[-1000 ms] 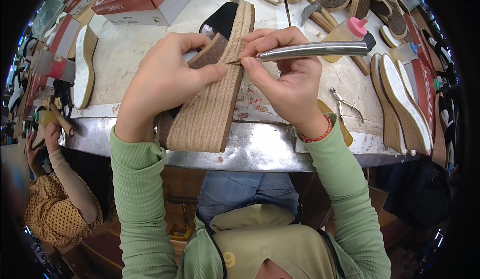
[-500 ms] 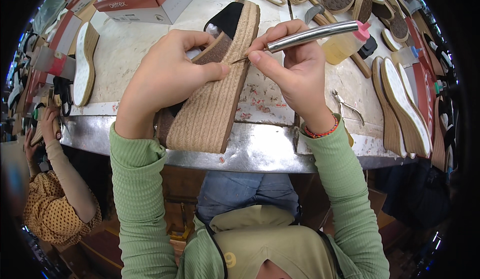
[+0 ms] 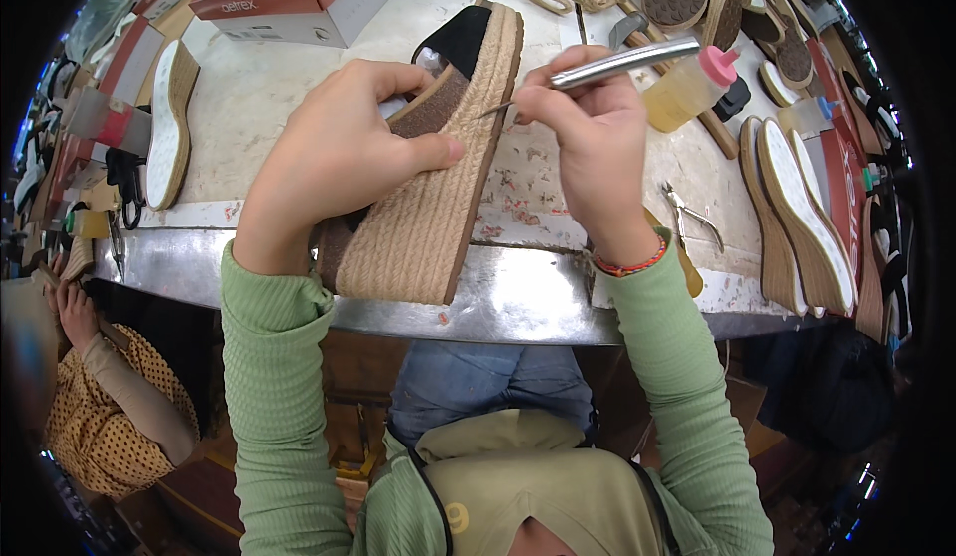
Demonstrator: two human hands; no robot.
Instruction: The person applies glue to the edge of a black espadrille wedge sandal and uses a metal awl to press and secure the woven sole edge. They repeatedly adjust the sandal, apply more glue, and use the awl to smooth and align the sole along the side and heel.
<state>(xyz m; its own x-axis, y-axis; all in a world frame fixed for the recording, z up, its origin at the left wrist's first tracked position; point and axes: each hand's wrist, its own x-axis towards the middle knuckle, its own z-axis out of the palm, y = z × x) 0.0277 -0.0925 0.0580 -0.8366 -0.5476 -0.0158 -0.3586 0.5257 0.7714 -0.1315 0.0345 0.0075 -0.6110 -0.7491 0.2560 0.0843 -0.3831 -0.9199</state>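
Observation:
A wedge sandal (image 3: 413, 242) with a braided rope-covered side, a brown glittery strap and a black toe part lies tilted at the table's front edge. My left hand (image 3: 344, 148) is closed on it, thumb pressed on the rope side and fingers over the strap. In my right hand (image 3: 597, 133) is an awl-like tool (image 3: 627, 63) with a shiny metal handle, pinched near its thin pointed tip. That tip meets the rope side just above my left thumb; whether it goes in between the braids I cannot tell.
Right of my hands are a pink-capped bottle (image 3: 682, 93) of yellowish liquid, nippers (image 3: 689, 216), a hammer (image 3: 629, 30) and wedge soles (image 3: 797, 213). Another sole (image 3: 171, 128) and a shoe box (image 3: 289, 3) stand left. A co-worker's hand (image 3: 76, 315) shows at lower left.
The tool's tip has shifted slightly up and right along the rope side, and its handle has turned a little. My left hand keeps its hold. The co-worker's hands have moved lower.

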